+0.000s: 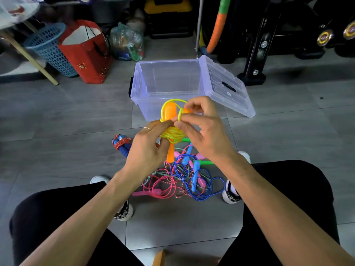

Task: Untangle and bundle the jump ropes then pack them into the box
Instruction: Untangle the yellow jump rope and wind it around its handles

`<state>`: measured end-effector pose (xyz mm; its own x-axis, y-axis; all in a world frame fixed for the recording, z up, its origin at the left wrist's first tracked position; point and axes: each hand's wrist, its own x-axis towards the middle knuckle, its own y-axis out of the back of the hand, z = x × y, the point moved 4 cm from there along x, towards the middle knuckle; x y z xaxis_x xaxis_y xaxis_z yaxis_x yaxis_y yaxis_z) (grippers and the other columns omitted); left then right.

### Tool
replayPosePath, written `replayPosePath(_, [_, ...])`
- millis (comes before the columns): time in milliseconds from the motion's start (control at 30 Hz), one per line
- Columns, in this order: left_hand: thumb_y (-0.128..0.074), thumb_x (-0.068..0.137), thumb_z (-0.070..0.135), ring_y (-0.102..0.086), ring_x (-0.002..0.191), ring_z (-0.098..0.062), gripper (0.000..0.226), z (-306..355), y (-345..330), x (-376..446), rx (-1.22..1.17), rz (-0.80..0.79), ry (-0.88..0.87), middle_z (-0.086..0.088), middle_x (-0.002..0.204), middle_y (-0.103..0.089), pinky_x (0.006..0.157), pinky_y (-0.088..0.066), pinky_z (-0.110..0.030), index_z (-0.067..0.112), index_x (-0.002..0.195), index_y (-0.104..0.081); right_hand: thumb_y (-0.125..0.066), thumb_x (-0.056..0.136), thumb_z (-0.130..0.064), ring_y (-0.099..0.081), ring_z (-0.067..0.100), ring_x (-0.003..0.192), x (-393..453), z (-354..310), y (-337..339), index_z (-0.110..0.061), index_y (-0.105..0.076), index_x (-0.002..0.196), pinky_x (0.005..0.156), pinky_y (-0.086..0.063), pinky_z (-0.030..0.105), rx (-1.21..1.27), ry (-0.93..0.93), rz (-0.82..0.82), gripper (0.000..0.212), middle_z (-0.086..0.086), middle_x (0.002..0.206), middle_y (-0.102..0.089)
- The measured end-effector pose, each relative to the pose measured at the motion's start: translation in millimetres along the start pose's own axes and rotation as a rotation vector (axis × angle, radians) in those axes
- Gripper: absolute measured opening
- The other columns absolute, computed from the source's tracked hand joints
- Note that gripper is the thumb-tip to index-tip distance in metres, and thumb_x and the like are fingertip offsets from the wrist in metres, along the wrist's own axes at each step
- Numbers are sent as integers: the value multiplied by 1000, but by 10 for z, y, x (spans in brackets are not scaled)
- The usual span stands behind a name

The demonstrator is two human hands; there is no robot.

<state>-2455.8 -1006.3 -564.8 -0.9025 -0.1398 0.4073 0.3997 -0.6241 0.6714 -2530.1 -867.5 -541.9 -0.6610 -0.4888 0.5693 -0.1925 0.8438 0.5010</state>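
I hold a yellow jump rope [172, 133] with orange handles in front of me, its cord wound round the handles. My left hand [147, 148] grips the wound bundle from the left. My right hand [199, 129] pinches a yellow loop at the top of the bundle. Below, on the floor between my feet, lies a tangle of ropes [184, 179]: blue, pink, green-handled and striped cords mixed together. A bundled rope with blue handles and red striped cord [121, 144] lies to the left. The clear plastic box [142, 89] stands open behind my hands, with nothing visible inside.
The box lid [228, 87] leans against its right side. Behind stand a red paper bag [86, 52], a blue mesh basket [48, 45], a plastic bag [126, 43] and black exercise equipment [269, 39]. My shoes [231, 192] flank the rope pile on the grey tiled floor.
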Motion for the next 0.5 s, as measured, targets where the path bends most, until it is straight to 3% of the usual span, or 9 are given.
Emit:
replayPosePath(100, [-49, 71, 1, -51, 80, -6, 47, -71, 12, 15, -57, -12, 114, 6, 96, -62, 77, -40, -7, 15, 112, -67, -56, 96, -17, -65, 17, 92, 25, 22, 70, -3, -72, 102, 84, -51, 31, 121, -140, -49, 22, 6, 100, -69])
replayPosePath(167, [-46, 72, 4, -57, 79, -14, 47, -111, -4, -11, -114, -55, 177, 4, 94, -66, 77, -48, -19, 23, 111, -64, -50, 99, -16, -65, 13, 88, 5, 28, 64, -7, -68, 115, 81, -52, 29, 124, -173, -95, 26, 4, 95, -70])
replayPosePath(200, [-44, 72, 4, -60, 76, -18, 47, -115, -14, -21, -165, -82, 209, 3, 86, -66, 73, -50, -25, 29, 109, -61, -48, 100, -14, -64, 12, 87, -8, 25, 47, -9, -67, 119, 81, -51, 26, 106, -166, -111, 27, 4, 94, -68])
replayPosePath(300, [-42, 78, -5, -56, 57, -14, 46, -73, -52, -32, -371, -109, 317, -5, 71, -62, 56, -44, -20, 31, 103, -56, -49, 99, -10, -60, 13, 89, -32, 38, -11, -8, -68, 117, 80, -46, 20, 100, -160, -80, 26, 8, 99, -61])
replayPosePath(400, [-43, 78, -6, -64, 72, -28, 44, -18, -92, -62, -662, -135, 483, -4, 83, -66, 70, -54, -36, 26, 104, -57, -53, 97, -10, -58, 10, 93, -60, 44, -64, -7, -69, 115, 83, -43, 14, 117, -216, -2, 24, 10, 103, -59])
replayPosePath(500, [-58, 74, 1, -64, 73, -19, 47, -9, -117, -115, -734, -204, 516, 9, 92, -66, 70, -53, -28, 29, 111, -54, -53, 97, -16, -62, 11, 92, -64, 91, -54, -16, -69, 115, 84, -50, 27, 204, -324, 35, 24, 3, 102, -61])
